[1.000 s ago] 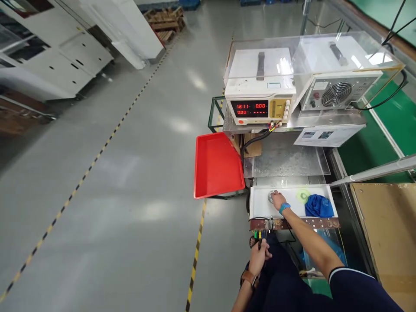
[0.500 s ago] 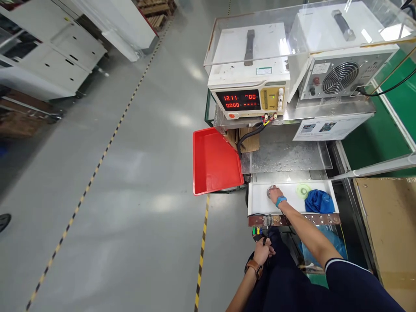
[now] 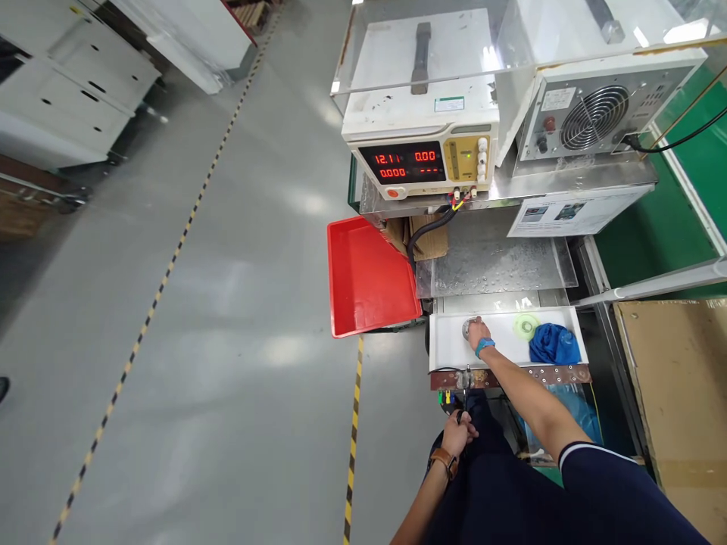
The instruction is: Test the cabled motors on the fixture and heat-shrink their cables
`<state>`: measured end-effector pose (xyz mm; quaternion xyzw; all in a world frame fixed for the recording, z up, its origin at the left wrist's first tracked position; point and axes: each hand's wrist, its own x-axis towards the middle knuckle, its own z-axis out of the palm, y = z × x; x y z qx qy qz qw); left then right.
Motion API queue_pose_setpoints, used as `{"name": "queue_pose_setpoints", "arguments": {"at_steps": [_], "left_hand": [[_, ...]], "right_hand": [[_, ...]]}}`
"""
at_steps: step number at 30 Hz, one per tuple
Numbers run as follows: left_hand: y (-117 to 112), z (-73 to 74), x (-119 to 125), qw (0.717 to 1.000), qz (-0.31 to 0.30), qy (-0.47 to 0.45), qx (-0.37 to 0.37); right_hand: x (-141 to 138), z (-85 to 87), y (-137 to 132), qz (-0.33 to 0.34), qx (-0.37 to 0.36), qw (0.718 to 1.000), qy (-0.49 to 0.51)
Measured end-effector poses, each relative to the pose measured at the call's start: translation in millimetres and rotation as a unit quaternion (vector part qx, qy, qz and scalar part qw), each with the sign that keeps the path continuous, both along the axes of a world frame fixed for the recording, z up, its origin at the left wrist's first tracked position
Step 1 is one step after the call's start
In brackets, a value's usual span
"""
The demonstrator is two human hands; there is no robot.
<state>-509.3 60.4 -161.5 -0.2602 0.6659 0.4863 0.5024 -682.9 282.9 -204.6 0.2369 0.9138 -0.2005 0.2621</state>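
Note:
My right hand [image 3: 478, 333] reaches into a white tray [image 3: 505, 354], its fingers closed at a small round metallic piece [image 3: 466, 328] that lies by the tray's left end. The hand covers part of that piece. Below the tray's front edge, my left hand [image 3: 459, 433] is closed around something dark and thin, too hidden to name. A slim metal part [image 3: 466, 378] stands just above it at the brown perforated strip [image 3: 534, 375]. To the right of my right hand, a pale green ring-shaped roll [image 3: 525, 327] and a crumpled blue cloth [image 3: 554, 344] lie in the tray.
A power supply [image 3: 420, 163] with red digits sits on the upper shelf under a clear cover, beside a fan-backed unit [image 3: 596, 117]. A red bin [image 3: 372, 280] juts out at the left. A large cardboard box [image 3: 675, 393] stands at the right.
The camera view has shifted slightly, so the cart appears a little further left and up. Both hands keep nearly the same places, my right hand still at the round metallic piece.

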Motion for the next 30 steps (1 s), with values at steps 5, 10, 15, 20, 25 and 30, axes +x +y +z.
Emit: {"name": "queue_pose_setpoints", "arguments": {"at_steps": [5, 10, 15, 20, 25, 30], "left_hand": [[1.6, -0.5, -0.2, 1.000, 0.016, 0.010, 0.018], [-0.8, 1.7, -0.4, 0.999, 0.038, 0.014, 0.033], [0.2, -0.4, -1.4, 0.998, 0.051, 0.014, 0.035], [4.1, -1.1, -6.4, 0.996, 0.061, 0.048, 0.038], [12.2, 1.4, -13.4, 0.992, 0.072, 0.090, 0.060], [21.1, 1.0, -17.4, 0.990, 0.095, 0.099, 0.024]], "right_hand": [[0.3, 3.0, 1.3, -0.008, -0.004, 1.000, -0.001], [-3.1, 6.9, 4.0, -0.009, -0.011, 1.000, -0.002], [-3.7, 7.5, 4.3, -0.007, -0.014, 1.000, -0.004], [-2.9, 4.4, 2.9, -0.005, -0.012, 1.000, -0.002], [-2.2, -0.6, 0.3, 0.000, -0.010, 1.000, 0.003], [-1.3, -3.3, -1.1, -0.001, -0.010, 1.000, 0.012]]}}
